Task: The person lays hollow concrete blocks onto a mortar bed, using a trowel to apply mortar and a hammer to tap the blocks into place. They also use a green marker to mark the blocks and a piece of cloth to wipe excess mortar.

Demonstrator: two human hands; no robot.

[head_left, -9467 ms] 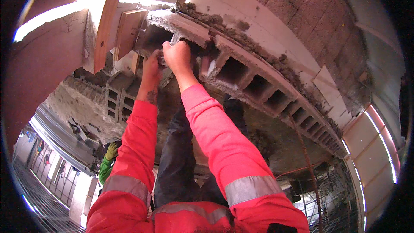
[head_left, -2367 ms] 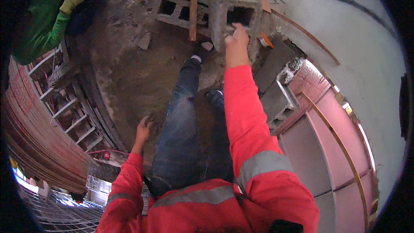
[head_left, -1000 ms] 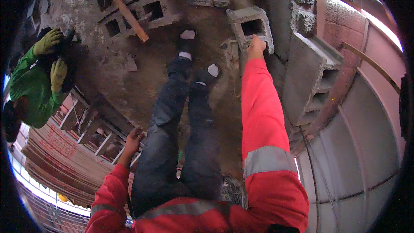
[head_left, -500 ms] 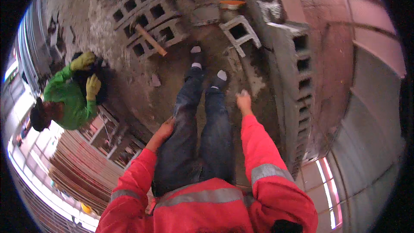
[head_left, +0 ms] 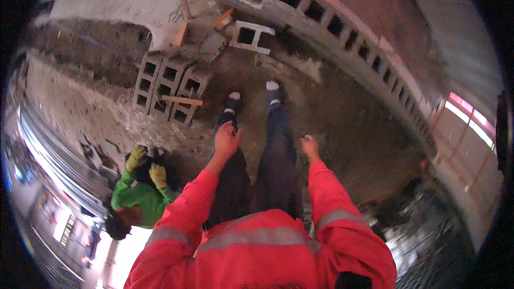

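My left hand (head_left: 226,142) hangs over my left leg with nothing in it, its fingers loosely bent and the thumb apart. To the right of my right leg, my right hand (head_left: 310,148) is closed; whether its curled fingers hold something small cannot be made out. Ahead and to the left, several grey hollow concrete blocks (head_left: 165,77) stand close together. A hammer with a wooden handle (head_left: 183,100) lies across them, beyond my left hand. Another hollow block (head_left: 248,36), with one open end, lies on the ground ahead of my feet.
A row of hollow blocks (head_left: 334,24) forms a low wall curving along the right. At the left a co-worker in a green top (head_left: 140,201) and yellow gloves crouches near me. Corrugated metal sheets (head_left: 58,167) lie beyond. An orange-edged piece (head_left: 224,17) rests near the far block.
My view has swung to the right, so the blocks and co-worker sit differently in it. My left hand has moved forward from beside my thigh. My right hand stays low at my right side.
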